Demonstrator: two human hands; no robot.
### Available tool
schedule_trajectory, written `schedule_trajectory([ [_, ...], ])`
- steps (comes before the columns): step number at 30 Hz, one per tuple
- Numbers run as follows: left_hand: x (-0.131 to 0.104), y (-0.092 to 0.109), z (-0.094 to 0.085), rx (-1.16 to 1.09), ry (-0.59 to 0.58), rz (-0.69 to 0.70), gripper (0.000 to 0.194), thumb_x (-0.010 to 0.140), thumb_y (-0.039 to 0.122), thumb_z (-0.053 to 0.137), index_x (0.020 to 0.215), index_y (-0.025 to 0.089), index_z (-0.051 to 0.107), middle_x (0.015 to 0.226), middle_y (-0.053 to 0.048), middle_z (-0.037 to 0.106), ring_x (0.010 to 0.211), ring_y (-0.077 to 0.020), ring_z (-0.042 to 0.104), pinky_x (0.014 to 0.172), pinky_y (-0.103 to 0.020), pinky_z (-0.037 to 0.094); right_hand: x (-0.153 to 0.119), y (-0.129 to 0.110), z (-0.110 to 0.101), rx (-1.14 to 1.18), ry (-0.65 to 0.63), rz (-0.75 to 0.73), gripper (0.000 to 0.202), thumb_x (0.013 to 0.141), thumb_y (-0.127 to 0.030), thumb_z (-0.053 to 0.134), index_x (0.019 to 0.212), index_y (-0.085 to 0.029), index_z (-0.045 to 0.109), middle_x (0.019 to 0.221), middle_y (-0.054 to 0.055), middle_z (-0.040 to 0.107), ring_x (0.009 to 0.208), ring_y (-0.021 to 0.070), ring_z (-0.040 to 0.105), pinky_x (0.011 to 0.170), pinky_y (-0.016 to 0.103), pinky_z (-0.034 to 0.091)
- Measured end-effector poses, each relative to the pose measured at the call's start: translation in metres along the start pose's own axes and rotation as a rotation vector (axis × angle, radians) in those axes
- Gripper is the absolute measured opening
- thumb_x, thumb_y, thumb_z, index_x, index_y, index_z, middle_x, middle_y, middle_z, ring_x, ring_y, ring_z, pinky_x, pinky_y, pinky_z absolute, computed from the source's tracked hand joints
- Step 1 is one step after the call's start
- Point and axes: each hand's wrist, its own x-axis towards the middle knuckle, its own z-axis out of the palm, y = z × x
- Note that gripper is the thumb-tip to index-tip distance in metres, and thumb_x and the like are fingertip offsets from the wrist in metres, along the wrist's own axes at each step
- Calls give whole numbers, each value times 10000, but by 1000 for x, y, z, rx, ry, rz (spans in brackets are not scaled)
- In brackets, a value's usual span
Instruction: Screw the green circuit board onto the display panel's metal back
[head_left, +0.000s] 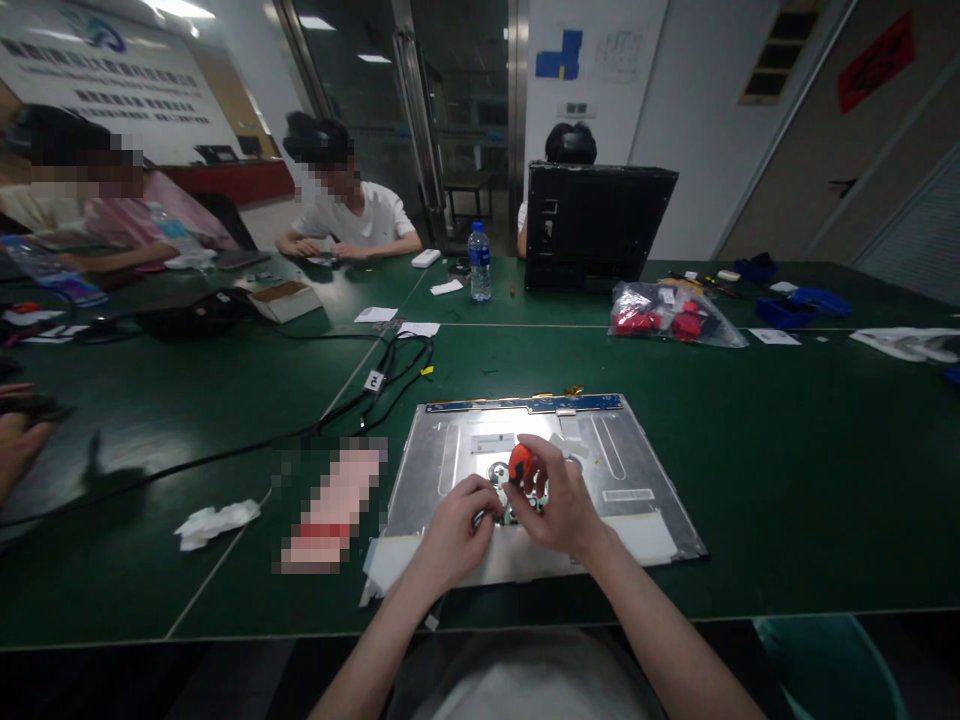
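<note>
Orange-and-black tool (pixel 520 462) gripped in right hand (pixel 556 497); left hand (pixel 459 525) curled, hold unclear; both over metal panel (pixel 426 470).

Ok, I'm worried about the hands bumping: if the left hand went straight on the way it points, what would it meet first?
Probably the right hand, which holds an orange-red object just ahead, though depth is unclear.

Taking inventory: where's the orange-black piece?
In the head view, the orange-black piece is in the right hand, above the metal panel, right of the left hand.
</note>
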Motion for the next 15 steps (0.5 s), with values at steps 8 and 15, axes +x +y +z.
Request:
schedule_trajectory([
  [8, -1, 2, -1, 2, 7, 9, 238, 724, 42, 419, 733, 181, 611, 876, -46, 591, 819, -181, 581, 754, -297, 461, 2, 1, 0, -13, 1, -29, 464, 892, -288, 533, 1314, -222, 351, 789, -8, 583, 523, 106, 490, 510, 240, 419],
  [15, -1, -2, 2, 2, 7, 14, 255, 715, 42, 419, 760, 183, 627, 891, -46, 594, 839, -183, 580, 783, -299, 470, 0, 0, 0, 6, -31, -9, 590, 851, -231, 513, 1399, -194, 298, 715, -23, 561, 525, 118, 513, 508, 246, 427],
])
